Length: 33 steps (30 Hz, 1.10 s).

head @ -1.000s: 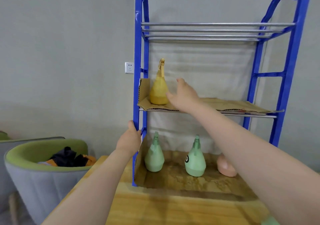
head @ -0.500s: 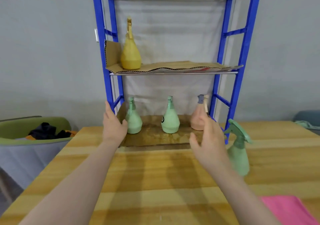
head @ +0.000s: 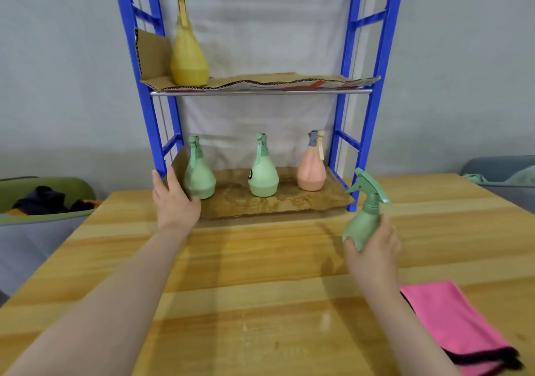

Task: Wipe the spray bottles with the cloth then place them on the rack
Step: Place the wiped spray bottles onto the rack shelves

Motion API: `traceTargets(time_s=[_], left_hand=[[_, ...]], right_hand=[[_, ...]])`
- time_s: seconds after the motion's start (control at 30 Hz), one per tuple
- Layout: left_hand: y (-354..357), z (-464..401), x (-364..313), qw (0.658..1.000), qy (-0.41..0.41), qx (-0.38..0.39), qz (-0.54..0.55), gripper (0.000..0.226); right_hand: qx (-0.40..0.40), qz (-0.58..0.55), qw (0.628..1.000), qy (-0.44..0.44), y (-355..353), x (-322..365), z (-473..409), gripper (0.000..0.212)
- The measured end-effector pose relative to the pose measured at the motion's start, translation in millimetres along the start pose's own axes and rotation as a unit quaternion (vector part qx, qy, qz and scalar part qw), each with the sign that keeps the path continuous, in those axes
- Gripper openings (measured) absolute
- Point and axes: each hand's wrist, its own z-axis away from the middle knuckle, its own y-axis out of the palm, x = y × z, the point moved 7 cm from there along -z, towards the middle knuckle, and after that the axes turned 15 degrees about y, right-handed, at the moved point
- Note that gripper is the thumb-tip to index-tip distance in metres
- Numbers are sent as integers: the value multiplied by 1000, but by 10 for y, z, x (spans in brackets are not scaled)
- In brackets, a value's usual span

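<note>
On the table point(head: 260, 260), right hand point(head: 373, 248) grips green spray bottle point(head: 366, 219).

2 bare, apparently sleeveless forearms

A wooden table point(head: 260, 303) fills the near scene. At far left stands a green chair point(head: 43, 193) holding dark clothing point(head: 43, 200). At far right sits a grey-blue container point(head: 498, 170). A grey wall point(head: 58, 71) lies behind.
</note>
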Motion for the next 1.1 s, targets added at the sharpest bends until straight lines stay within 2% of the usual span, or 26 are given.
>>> traceTargets(time_s=[0.33, 0.5, 0.63, 0.77, 0.93, 1.1], left_hand=[[-10, -8, 26, 1000, -13, 7, 0, 86], [-15, -18, 33, 1000, -20, 10, -4, 88], [-19, -20, 58, 1000, -12, 12, -4, 86], [-17, -22, 62, 1000, -14, 13, -5, 86], [-27, -28, 77, 1000, -16, 10, -6, 86], [-47, -39, 77, 999, -25, 22, 0, 86]], right_hand=[[37, -107, 992, 51, 294, 133, -410, 78], [125, -133, 981, 64, 461, 169, -567, 51], [158, -124, 979, 42, 487, 135, -623, 41], [188, -131, 973, 17, 515, 87, -550, 49], [167, -64, 983, -37, 592, 115, -399, 81], [183, -59, 981, -36, 577, 189, -399, 90]])
